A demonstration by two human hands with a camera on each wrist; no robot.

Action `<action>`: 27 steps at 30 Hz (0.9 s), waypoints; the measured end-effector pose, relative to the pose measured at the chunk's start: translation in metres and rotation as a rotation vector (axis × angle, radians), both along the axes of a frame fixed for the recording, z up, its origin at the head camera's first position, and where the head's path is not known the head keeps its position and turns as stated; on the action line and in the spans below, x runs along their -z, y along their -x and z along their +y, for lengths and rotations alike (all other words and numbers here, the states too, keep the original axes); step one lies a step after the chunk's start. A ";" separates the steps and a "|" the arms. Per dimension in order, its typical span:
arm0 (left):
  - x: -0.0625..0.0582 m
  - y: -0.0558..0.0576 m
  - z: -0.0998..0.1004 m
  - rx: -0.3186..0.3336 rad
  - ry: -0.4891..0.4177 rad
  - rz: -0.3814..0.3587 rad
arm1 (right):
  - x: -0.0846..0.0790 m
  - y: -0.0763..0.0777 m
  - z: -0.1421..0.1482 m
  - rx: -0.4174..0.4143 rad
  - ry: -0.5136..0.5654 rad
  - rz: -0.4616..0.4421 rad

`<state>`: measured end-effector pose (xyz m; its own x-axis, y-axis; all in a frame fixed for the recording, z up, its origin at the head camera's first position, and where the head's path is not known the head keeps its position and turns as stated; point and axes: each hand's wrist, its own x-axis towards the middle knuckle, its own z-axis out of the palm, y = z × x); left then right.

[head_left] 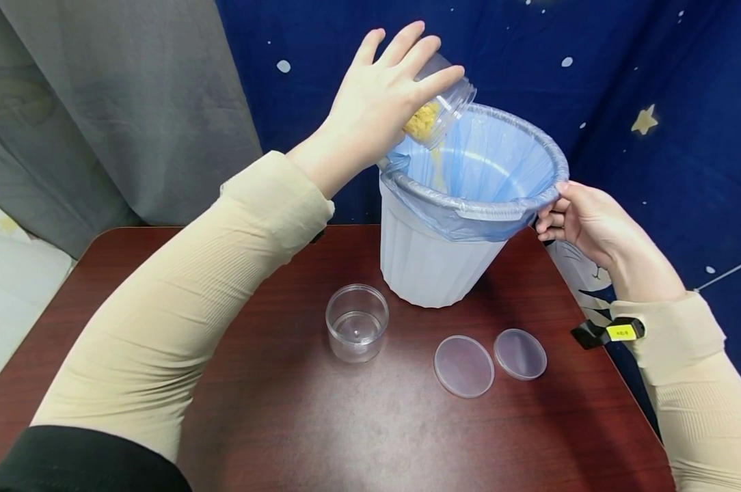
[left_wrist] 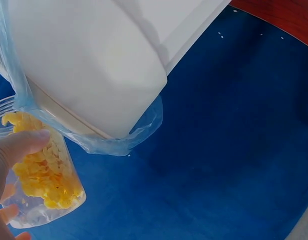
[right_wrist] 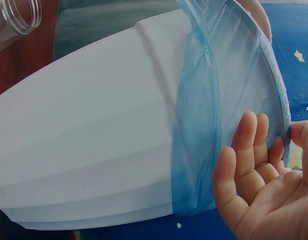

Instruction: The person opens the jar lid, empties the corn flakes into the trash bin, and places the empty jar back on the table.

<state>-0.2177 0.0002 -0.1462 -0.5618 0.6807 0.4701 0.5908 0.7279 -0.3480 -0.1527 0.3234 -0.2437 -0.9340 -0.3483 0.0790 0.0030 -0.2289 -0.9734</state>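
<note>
In the head view my left hand [head_left: 385, 99] holds a clear plastic jar [head_left: 461, 99] tipped over the rim of a white trash bin [head_left: 435, 263]. Yellow, crumbly food [head_left: 422, 123] lies inside the jar, and a yellow streak shows below its mouth against the blue bin liner [head_left: 500, 157]. The left wrist view has the thumb across the jar's side, over the yellow pieces [left_wrist: 48, 175]. My right hand [head_left: 598, 222] pinches the bin's lined rim at its right side, thumb on top. Its other fingers [right_wrist: 244, 135] lie loosely bent beside the liner in the right wrist view.
Another clear jar [head_left: 357, 324] stands uncovered on the dark red-brown table [head_left: 272, 410]. Two round translucent lids [head_left: 464, 367] lie flat to its right. Behind the table hang a grey curtain [head_left: 155, 102] and a dark blue starry one [head_left: 672, 61].
</note>
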 end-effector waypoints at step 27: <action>0.005 -0.004 0.003 0.056 0.043 0.060 | 0.001 -0.001 -0.002 0.006 0.007 -0.003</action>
